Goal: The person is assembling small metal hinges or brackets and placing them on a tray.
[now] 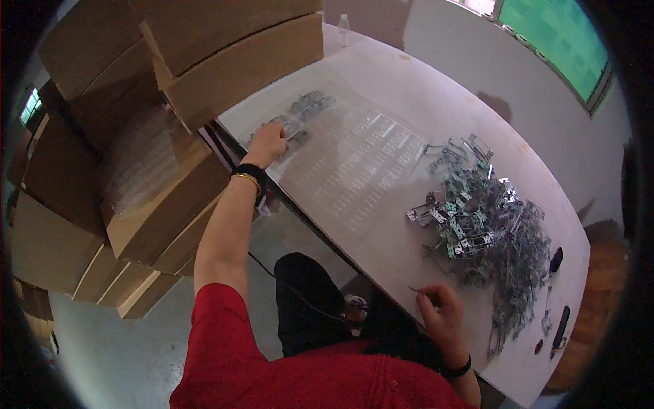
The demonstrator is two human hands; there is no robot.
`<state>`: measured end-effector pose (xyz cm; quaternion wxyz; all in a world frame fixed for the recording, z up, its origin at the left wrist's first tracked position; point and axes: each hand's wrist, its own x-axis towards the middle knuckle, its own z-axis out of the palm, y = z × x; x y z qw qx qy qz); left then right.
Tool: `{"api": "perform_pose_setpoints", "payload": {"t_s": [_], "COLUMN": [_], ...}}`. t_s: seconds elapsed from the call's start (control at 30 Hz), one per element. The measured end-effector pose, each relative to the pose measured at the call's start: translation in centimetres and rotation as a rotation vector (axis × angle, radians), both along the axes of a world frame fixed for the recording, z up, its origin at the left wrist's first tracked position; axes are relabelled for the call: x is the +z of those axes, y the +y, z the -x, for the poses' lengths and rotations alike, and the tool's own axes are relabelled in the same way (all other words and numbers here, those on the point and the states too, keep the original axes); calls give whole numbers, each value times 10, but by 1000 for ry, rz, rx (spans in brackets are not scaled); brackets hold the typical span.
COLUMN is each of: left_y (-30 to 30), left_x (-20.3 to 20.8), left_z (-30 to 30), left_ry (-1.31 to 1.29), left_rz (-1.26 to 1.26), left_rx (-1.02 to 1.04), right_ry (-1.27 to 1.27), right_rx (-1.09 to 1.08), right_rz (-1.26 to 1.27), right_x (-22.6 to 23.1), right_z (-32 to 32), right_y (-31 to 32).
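Observation:
My left hand (270,142) reaches to the far left of the table, over a clear plastic tray (320,174) with rows of moulded slots. Its fingers are curled closed at the tray's filled end; what they hold, if anything, is hidden. Several grey metal parts (312,102) lie in the tray beside that hand. Near the table's front edge, my right hand (441,312) pinches a small thin metal piece (413,290), whose tip pokes out past the fingers. Just right of it spreads a large tangled heap of stamped metal brackets (504,235).
Stacked cardboard boxes (245,65) rise along the left, one with clear plastic trays (143,163) on it. A clear bottle (343,31) stands at the table's far end. A black-handled tool (561,327) and a small black object (556,259) lie at the right edge.

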<state>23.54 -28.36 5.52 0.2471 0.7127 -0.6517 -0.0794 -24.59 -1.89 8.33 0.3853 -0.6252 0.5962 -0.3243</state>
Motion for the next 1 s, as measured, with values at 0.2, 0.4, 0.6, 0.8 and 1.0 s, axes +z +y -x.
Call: {"api": "perform_pose_setpoints", "payload": {"t_s": [0.2, 0.4, 0.6, 0.8, 1.0], "left_y": [3, 5, 5, 9, 14], "left_x": [-3, -4, -7, -3, 1], "left_z": [0, -2, -6, 3, 7], "left_ry": [-205, -284, -321, -291, -284], "left_rz": [-71, -104, -146, -186, -169], "left_rx": [-68, -118, -140, -110, -25], "right_ry": [-59, -55, -16, 7, 13], "right_rx": [-37, -19, -9, -15, 7], "right_rz": [-21, -6, 7, 30, 35], "right_x": [-4, -7, -7, 8, 15], "right_z": [0, 2, 0, -3, -1], "right_y": [3, 2, 3, 7, 9]}}
